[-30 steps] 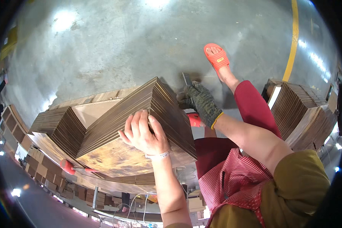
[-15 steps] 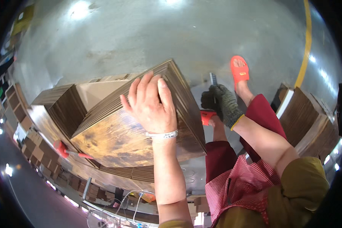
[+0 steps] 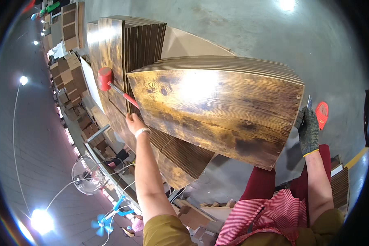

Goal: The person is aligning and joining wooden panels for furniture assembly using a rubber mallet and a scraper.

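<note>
A stack of brown wood-grain boards [image 3: 217, 110] lies tilted across the middle, atop more boards. My bare left hand [image 3: 135, 123], with a white band at the wrist, is at the stack's lower left edge. Its fingers are curled, and what they hold, if anything, is hidden. Just above it is the red handle of a mallet [image 3: 105, 78] with a red head, lying on the boards at left. My right hand [image 3: 308, 130], in a dark grey knitted glove with a yellow cuff, is closed around a narrow flat metal tool [image 3: 309, 101] beside the stack's right end.
Another upright pile of wood-grain boards [image 3: 145, 43] stands behind at left. A clear-bladed fan [image 3: 86, 176] and a blue fan [image 3: 102, 224] are at lower left. More brown panels [image 3: 340, 186] stand at right. My orange-red slipper [image 3: 322, 115] is on the grey floor.
My left hand has left the top of the stack and moved to its left edge near the mallet. My view has turned left. The right hand still holds the metal tool.
</note>
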Tool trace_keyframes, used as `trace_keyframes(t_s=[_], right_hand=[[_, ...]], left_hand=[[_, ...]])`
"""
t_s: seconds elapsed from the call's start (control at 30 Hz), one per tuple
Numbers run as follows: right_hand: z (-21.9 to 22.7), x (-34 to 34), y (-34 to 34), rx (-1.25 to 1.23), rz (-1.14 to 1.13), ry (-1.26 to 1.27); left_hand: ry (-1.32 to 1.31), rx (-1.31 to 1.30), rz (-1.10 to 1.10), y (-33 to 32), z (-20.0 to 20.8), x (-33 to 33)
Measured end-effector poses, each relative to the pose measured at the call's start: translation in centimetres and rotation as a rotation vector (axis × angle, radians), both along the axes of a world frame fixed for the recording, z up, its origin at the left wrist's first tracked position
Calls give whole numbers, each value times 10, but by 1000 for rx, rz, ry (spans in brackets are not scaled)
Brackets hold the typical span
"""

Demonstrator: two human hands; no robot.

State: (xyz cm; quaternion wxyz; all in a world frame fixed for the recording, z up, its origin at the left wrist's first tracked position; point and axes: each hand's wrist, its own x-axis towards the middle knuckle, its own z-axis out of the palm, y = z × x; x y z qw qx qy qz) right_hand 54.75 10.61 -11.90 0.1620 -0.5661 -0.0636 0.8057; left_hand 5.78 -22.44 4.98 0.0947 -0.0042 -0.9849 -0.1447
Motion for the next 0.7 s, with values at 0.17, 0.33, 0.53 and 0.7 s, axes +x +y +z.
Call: trace_keyframes(t_s=[0.17, 0.33, 0.53, 0.7], right_hand=[[-40, 31, -6, -26, -18, -123], [-2, -1, 6, -170, 27, 2], [-30, 37, 20, 398, 249, -270], [73, -31, 38, 1014, 450, -538]], left_hand=[[-220, 386, 221, -22, -41, -67], [-594, 622, 272, -75, -70, -117], [-136, 87, 221, -126, -68, -172], [-394, 361, 167, -94, 13, -146]])
